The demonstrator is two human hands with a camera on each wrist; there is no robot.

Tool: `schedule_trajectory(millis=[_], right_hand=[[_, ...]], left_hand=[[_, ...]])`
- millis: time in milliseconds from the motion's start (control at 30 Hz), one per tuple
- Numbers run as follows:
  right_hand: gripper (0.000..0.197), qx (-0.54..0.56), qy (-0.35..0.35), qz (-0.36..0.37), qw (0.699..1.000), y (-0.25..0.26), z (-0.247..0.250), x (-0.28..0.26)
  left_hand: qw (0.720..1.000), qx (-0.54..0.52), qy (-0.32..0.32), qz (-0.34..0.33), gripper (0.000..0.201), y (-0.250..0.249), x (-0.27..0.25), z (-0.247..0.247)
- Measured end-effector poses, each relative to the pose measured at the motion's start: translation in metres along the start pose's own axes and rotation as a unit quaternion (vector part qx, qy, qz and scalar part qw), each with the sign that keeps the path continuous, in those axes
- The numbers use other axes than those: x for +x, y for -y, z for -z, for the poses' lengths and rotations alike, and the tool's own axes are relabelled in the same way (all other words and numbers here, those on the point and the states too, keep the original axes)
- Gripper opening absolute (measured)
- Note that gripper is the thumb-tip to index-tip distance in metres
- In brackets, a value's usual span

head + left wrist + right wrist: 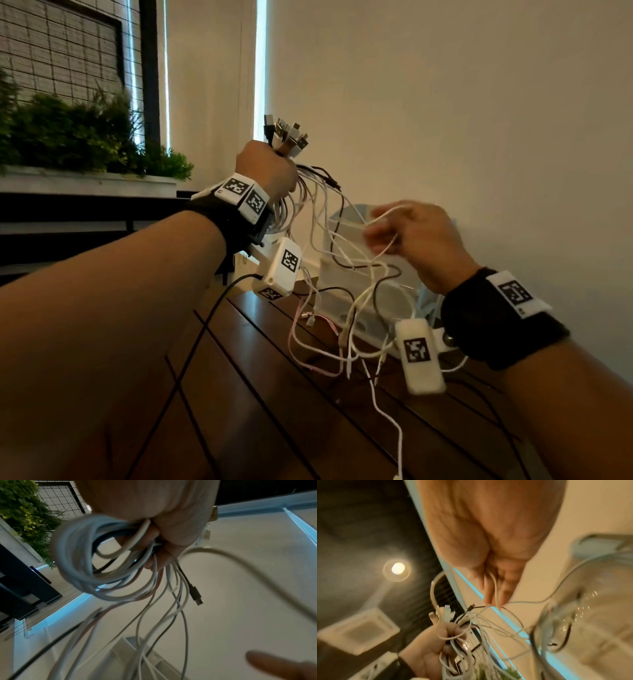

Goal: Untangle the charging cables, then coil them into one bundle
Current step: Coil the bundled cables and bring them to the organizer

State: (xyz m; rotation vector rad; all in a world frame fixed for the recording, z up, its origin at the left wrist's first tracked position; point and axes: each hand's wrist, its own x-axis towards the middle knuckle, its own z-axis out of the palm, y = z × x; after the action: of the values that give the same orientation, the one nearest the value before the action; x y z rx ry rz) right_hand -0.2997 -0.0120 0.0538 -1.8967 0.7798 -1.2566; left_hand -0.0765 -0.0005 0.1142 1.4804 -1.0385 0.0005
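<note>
My left hand (270,168) is raised in a fist round a bunch of charging cables (329,246), white, black and pink. Several plugs (286,135) stick up out of the fist. In the left wrist view the fingers (164,536) clamp coiled white loops (89,561), and a dark plug (197,596) dangles below. My right hand (407,233) is lower and to the right, blurred, with a white strand (494,588) running between its fingers (489,592). Loose ends trail down onto the wooden table (260,394).
A clear plastic container (370,301) stands on the table against the wall, behind the hanging cables. A planter with green foliage (68,133) sits on a ledge at the left. The wall is close on the right. A black wire (191,346) from my wrist camera crosses the table.
</note>
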Motion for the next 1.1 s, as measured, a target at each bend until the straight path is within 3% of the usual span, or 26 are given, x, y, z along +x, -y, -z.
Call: schedule_trajectory(millis=[33,67,133,200,300,367,433,533,600,667,733,833,867,900,967,1033,1100], right_hand=[[0.021,0.063,-0.036,0.004,0.997,0.003,-0.002,-0.002],[0.024,0.079,-0.009,-0.023,0.997,0.004,-0.003,-0.006],[0.032,-0.036,0.137,-0.135,0.981,-0.005,-0.007,-0.021],[0.044,-0.166,0.251,-0.234,0.925,-0.022,-0.01,-0.035],[0.038,-0.229,0.268,-0.273,0.895,-0.059,-0.009,-0.04],[0.025,-0.347,0.263,-0.253,0.864,-0.077,-0.006,-0.04],[0.026,-0.452,0.241,-0.216,0.831,-0.087,-0.007,-0.04],[0.031,-0.397,0.216,-0.233,0.861,-0.085,-0.009,-0.038],[0.06,-0.39,0.233,-0.242,0.857,-0.081,-0.01,-0.038],[0.083,-0.498,0.264,-0.167,0.809,-0.083,-0.012,-0.04],[0.075,-0.586,0.246,-0.086,0.768,-0.094,-0.01,-0.041],[0.044,-0.642,0.163,-0.052,0.747,-0.112,0.002,-0.038],[0.034,-0.624,0.148,-0.066,0.764,-0.117,0.004,-0.038],[0.028,-0.559,0.148,-0.109,0.809,-0.121,0.007,-0.038],[0.028,-0.281,0.167,-0.251,0.911,-0.123,0.009,-0.04],[0.029,-0.069,0.165,-0.317,0.931,-0.118,0.014,-0.04],[0.019,-0.031,0.184,-0.305,0.934,-0.107,0.018,-0.038]], left_hand=[[1.0,0.002,-0.001,-0.002,0.013,0.0,0.0,-0.001],[1.0,0.004,-0.003,-0.004,0.013,0.0,0.0,0.0],[1.0,0.001,-0.01,-0.005,0.014,-0.003,0.002,0.001],[0.999,-0.019,-0.028,0.007,0.013,-0.007,0.006,0.005],[0.996,-0.061,-0.053,0.03,0.015,-0.011,0.017,0.019],[0.998,-0.051,-0.039,0.018,0.015,-0.013,0.021,0.025],[0.999,-0.039,-0.034,0.007,0.005,-0.016,0.021,0.028],[0.997,-0.061,-0.039,0.022,0.016,-0.023,0.023,0.027],[0.995,-0.078,-0.048,0.032,0.015,-0.026,0.025,0.026],[0.996,-0.066,-0.049,0.024,0.014,-0.027,0.028,0.027],[0.998,-0.056,-0.036,0.017,0.018,-0.029,0.028,0.031],[0.997,-0.047,-0.045,0.029,0.027,-0.033,0.028,0.037],[0.997,-0.048,-0.048,0.028,0.029,-0.035,0.028,0.039],[0.997,-0.051,-0.044,0.023,0.029,-0.035,0.028,0.04],[0.998,-0.055,-0.041,0.016,0.027,-0.035,0.028,0.04],[0.996,-0.063,-0.055,0.021,0.025,-0.032,0.027,0.037],[0.995,-0.065,-0.064,0.028,0.02,-0.031,0.025,0.031]])
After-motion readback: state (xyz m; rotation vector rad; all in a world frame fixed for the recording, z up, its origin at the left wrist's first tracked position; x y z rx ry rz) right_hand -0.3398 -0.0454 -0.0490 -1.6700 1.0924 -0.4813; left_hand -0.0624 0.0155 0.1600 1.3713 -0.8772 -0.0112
